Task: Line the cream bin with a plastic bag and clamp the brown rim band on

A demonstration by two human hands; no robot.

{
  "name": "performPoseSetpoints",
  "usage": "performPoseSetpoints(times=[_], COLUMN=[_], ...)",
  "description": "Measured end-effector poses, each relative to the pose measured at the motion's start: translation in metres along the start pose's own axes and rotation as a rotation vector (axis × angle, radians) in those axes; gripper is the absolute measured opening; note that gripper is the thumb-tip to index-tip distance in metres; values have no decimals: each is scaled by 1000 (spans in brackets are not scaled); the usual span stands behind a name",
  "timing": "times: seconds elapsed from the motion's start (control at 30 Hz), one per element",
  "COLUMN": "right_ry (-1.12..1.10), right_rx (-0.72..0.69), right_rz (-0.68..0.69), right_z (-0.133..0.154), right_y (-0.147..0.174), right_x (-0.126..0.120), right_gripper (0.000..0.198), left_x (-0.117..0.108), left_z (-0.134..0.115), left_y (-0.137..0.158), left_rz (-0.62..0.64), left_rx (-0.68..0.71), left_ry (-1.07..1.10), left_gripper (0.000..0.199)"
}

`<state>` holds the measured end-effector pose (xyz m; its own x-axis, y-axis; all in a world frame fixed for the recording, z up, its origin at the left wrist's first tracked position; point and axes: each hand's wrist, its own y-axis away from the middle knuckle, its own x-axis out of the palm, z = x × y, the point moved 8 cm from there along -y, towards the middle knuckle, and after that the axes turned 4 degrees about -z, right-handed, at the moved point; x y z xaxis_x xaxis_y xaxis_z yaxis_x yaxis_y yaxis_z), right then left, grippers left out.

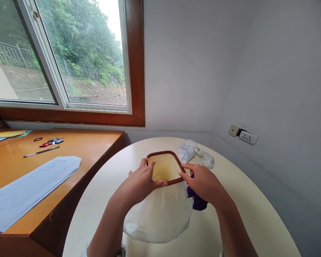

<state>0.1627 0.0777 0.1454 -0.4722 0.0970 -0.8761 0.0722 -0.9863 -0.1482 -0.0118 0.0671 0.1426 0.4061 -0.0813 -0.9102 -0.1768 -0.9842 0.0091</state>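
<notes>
In the middle of the round table stands a small waste bin, its rounded-square brown rim ring [164, 152] facing up. A thin white plastic bag [160, 214] lines the yellowish inside and hangs down over the outside toward me. My left hand [140, 180] grips the left and near-left part of the ring, thumb along the near edge and fingers over the far side. At the right corner my right hand [203, 178] pinches the ring between thumb and fingers. Beneath that hand lies a dark purple piece [199, 200], partly hidden; its kind is unclear.
A crumpled white plastic bag [194, 152] lies behind the bin on the round table [243, 217]. On the wooden desk [96, 142] at left are papers [34, 192], a pen [41, 152] and keys [52, 142]. A wall socket [248, 137] is at right.
</notes>
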Motion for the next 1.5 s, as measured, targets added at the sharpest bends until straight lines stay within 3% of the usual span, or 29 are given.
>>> performPoseSetpoints(times=[0.2, 0.47, 0.73, 1.5], right_ry=[10, -37, -76, -114], right_rx=[14, 2, -64, -5], right_rz=[5, -116, -66, -65], right_z=[0, -2, 0, -4], right_y=[7, -1, -14, -15], right_x=[-6, -13, 10, 15], right_gripper=[35, 37, 41, 39], left_x=[-3, -24, 7, 9], left_z=[2, 6, 12, 13], left_y=[1, -7, -19, -19], left_rz=[-8, -278, -41, -24], left_rx=[44, 33, 39, 1], left_ry=[-19, -59, -79, -90], left_gripper=[56, 50, 61, 59])
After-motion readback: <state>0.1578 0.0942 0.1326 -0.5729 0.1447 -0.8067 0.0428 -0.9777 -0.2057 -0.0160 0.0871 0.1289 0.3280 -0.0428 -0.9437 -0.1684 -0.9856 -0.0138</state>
